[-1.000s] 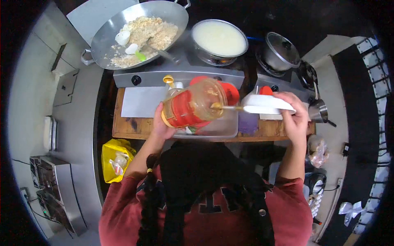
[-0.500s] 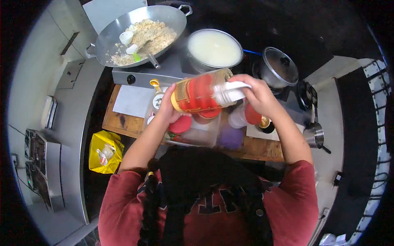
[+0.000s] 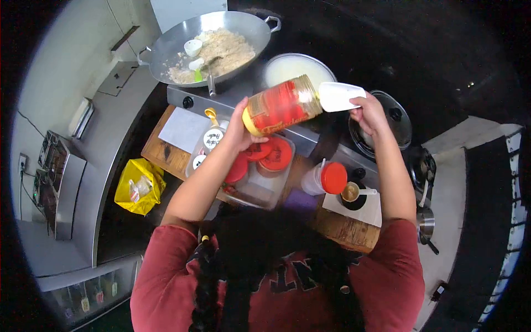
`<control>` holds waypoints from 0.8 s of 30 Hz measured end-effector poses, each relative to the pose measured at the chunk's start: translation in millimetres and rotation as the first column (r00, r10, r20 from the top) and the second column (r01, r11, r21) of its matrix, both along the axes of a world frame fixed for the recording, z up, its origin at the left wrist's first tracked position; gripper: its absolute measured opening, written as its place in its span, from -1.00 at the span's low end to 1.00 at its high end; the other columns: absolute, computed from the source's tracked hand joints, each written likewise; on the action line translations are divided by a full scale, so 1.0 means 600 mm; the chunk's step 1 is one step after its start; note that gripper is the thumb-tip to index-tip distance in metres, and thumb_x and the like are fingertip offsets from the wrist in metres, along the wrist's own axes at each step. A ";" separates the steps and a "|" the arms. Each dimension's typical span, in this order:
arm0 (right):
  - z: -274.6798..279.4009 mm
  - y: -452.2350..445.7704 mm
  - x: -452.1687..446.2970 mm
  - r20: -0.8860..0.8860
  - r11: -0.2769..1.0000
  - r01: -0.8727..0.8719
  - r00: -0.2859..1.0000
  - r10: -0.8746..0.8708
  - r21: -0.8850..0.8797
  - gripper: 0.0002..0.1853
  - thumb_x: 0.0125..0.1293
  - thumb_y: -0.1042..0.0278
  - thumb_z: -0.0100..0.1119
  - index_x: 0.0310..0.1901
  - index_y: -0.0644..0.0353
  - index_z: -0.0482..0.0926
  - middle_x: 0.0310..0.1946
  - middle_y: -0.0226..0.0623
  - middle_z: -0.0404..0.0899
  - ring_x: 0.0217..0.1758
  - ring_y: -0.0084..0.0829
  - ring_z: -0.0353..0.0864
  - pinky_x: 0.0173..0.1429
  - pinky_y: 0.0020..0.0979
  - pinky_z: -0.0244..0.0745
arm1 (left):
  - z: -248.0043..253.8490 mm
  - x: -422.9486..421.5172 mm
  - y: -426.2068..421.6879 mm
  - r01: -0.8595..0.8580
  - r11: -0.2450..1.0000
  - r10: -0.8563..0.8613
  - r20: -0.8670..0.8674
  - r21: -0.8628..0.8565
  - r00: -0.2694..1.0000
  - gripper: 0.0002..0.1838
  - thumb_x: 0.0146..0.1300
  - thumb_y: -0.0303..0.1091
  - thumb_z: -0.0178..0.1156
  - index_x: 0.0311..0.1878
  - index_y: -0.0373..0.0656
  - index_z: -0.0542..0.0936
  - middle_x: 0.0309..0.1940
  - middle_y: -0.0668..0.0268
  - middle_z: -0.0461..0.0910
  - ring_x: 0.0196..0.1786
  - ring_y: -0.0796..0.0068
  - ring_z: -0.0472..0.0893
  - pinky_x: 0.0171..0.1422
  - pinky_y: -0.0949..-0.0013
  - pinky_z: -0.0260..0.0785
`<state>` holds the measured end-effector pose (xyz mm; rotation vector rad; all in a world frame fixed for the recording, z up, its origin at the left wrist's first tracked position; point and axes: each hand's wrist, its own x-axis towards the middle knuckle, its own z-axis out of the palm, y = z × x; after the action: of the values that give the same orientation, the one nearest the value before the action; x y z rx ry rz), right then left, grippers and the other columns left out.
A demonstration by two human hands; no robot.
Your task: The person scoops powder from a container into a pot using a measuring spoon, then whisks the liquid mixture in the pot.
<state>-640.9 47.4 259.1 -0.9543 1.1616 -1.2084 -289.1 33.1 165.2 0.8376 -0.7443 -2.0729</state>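
Observation:
My left hand (image 3: 239, 131) is wrapped round the base end of a clear jar (image 3: 282, 105) with a red label, tilted on its side with its mouth to the right. Some yellow content shows at the bottom end. In my right hand (image 3: 369, 115) is a white scoop (image 3: 335, 97), gripped by its handle just outside the jar's mouth. Whether the scoop carries anything is too unclear to tell. Beyond the jar stands a pot of whitish liquid (image 3: 296, 71). Below it, red-lidded containers (image 3: 275, 155) sit in a clear plastic bin (image 3: 264, 191).
A large wok (image 3: 243, 25) with a pale crumbly mix and a ladle is at the back left. A glass-lidded pot (image 3: 401, 133) stands at the right. On the wooden board (image 3: 354, 235) are a red-lidded jar (image 3: 333, 177) and a small dark cup (image 3: 354, 200). A yellow bag (image 3: 130, 191) lies left.
My right hand has drawn the white scoop out of the jar's mouth, toward the right and upward. The jar remains tilted in my left hand, and the camera view has shifted.

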 end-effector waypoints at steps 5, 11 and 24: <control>-0.001 -0.024 -0.032 -0.012 0.998 0.059 0.998 -0.059 -0.003 -0.75 0.23 0.58 0.09 -0.04 0.30 0.47 -0.42 -0.37 0.49 -0.55 -0.63 0.38 -0.55 -0.57 0.29 | -0.008 -0.002 -0.017 0.007 1.000 -0.007 -0.014 -0.026 1.000 -0.24 0.31 0.49 -0.17 0.31 0.13 0.46 0.09 0.31 0.64 -0.01 0.32 0.68 -0.17 0.13 0.62; -0.030 -0.052 -0.065 -0.033 0.988 0.151 0.988 -0.150 0.016 -0.72 0.25 0.60 0.06 0.01 0.33 0.45 -0.40 -0.34 0.50 -0.54 -0.61 0.41 -0.56 -0.56 0.36 | -0.006 0.001 -0.026 -0.047 0.998 0.049 -0.035 0.038 0.998 -0.24 0.30 0.49 -0.17 0.31 0.14 0.46 0.10 0.31 0.63 -0.01 0.32 0.67 -0.15 0.11 0.61; -0.107 -0.155 -0.050 -0.511 0.855 0.358 0.689 -0.514 -0.376 -0.63 0.28 0.58 -0.05 0.11 0.30 0.56 -0.33 -0.13 0.69 -0.50 -0.45 0.65 -0.41 -0.34 0.60 | -0.024 0.026 -0.028 -0.124 0.988 0.128 -0.036 0.094 0.991 -0.23 0.29 0.51 -0.16 0.28 0.13 0.49 0.03 0.28 0.67 -0.07 0.28 0.70 -0.20 0.09 0.65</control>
<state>-671.0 -45.3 194.7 -1.3589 1.8615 -1.5154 -273.8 16.1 151.0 0.8669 -0.5630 -2.0169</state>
